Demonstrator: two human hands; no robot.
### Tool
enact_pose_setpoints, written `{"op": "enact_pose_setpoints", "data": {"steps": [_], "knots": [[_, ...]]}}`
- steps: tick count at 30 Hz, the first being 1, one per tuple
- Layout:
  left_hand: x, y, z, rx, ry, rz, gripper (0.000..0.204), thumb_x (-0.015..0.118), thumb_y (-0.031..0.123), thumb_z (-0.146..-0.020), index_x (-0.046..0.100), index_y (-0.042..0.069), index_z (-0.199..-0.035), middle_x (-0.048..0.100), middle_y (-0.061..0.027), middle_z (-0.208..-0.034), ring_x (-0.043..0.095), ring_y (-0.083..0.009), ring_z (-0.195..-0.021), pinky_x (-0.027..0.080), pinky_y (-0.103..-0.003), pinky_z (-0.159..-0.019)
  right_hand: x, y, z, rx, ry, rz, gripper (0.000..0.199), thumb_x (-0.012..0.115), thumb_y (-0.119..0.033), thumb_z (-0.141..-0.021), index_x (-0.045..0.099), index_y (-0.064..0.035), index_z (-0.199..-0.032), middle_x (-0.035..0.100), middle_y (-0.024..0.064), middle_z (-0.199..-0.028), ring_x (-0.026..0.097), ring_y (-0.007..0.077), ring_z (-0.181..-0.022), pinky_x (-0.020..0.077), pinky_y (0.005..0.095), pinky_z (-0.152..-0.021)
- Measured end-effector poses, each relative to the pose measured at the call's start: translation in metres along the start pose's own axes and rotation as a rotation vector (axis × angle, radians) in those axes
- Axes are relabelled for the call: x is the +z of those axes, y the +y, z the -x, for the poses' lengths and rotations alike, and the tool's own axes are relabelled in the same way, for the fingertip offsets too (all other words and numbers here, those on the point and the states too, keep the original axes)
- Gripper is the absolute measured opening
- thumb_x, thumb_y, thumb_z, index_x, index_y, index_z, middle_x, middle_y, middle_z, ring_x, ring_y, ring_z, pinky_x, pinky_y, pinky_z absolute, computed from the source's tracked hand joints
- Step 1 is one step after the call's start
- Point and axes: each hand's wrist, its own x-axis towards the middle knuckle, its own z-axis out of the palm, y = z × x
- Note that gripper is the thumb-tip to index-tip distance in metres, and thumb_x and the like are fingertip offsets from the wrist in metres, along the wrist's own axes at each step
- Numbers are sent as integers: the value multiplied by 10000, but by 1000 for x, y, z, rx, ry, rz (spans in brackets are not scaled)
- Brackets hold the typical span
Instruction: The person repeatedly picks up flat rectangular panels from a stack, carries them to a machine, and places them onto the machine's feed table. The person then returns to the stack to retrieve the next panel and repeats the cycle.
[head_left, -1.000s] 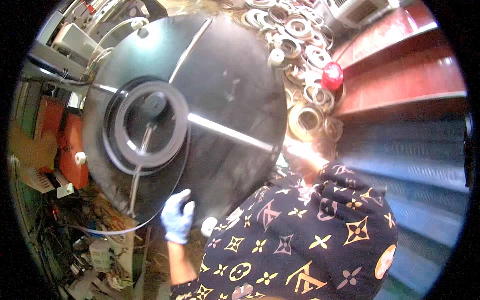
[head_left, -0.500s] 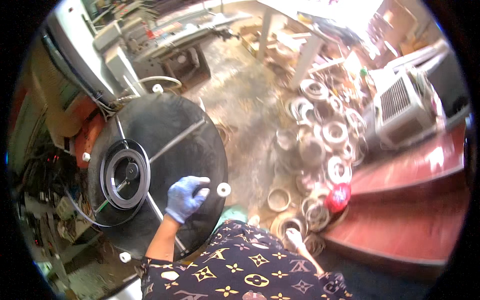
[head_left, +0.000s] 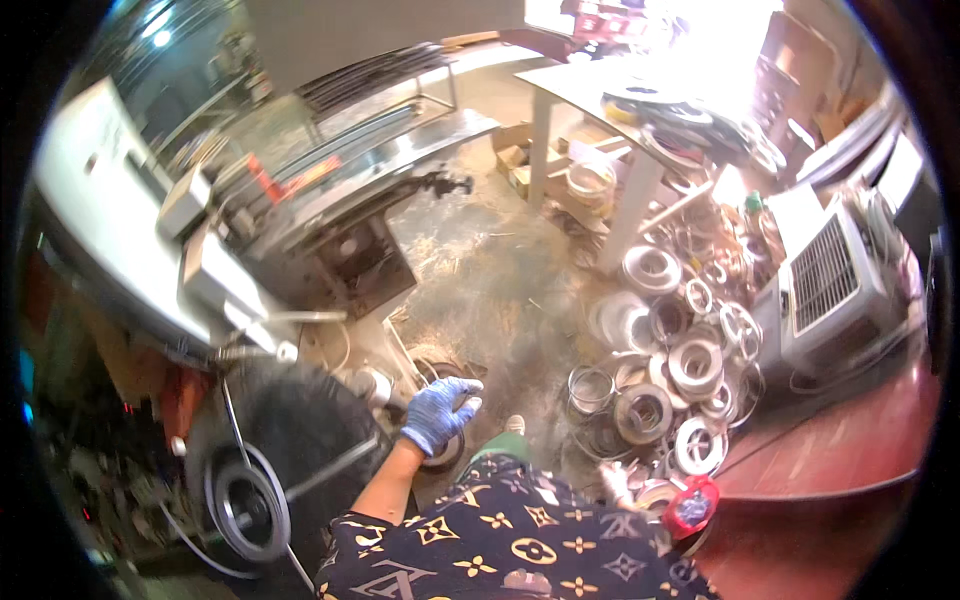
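Note:
My left hand (head_left: 438, 415), in a blue glove with bare fingertips, reaches forward past the edge of a large black disc (head_left: 345, 425). Its thumb and forefinger stand apart with nothing between them. On the disc's left part sits a grey coil of strip (head_left: 283, 505) around a dark hub, with metal bars running outward. My right hand (head_left: 614, 482) is low, just past my patterned shirt, beside coiled rings; it is pale and smeared, so its fingers cannot be made out. A red round object (head_left: 692, 507) lies close to it, to the right.
Many coiled rolls (head_left: 695, 367) are heaped on the floor at right, beside a grey vented unit (head_left: 825, 275). A red panel (head_left: 820, 440) fills the lower right. A long metal machine bench (head_left: 400, 150) stands ahead left; a white table (head_left: 570, 95) holds dark coils ahead right.
The view has tilted up and turned right, so the disc sits lower left. My left hand has gone from above the disc to beyond its right edge, still empty.

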Motion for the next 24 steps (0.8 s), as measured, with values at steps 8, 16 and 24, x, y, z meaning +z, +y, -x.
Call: {"op": "enact_pose_setpoints", "data": {"steps": [8, 16, 24], "knots": [[17, -37, -186, -30, -262, -84, 224, 648, 254, -787, 671, 138, -978, 665, -73, -926, 633, -239, -828, 505, -349, -738, -2, -119, -123, 14, 169, -183, 226, 577, -134, -815, 647, -3, -985, 668, 76, -858, 595, 150, -738, 481, 285, -665], [66, -96, -376, -90, -46, -42, 223, 673, 199, -771, 681, 116, -978, 675, -75, -944, 642, -242, -885, 504, -336, -796, 6, -268, -353, -134, 275, 93, 280, 557, -185, -813, 660, 13, -983, 679, 116, -851, 621, 187, -801, 478, 310, -737], [103, -120, -603, -241, 58, -51, 247, 658, 260, -798, 666, 120, -1002, 674, -76, -958, 646, -248, -886, 505, -347, -795, -5, -602, -547, -557, 28, -15, 200, 596, -130, -842, 641, -18, -1002, 658, 50, -860, 576, 119, -783, 470, 259, -745]]}}
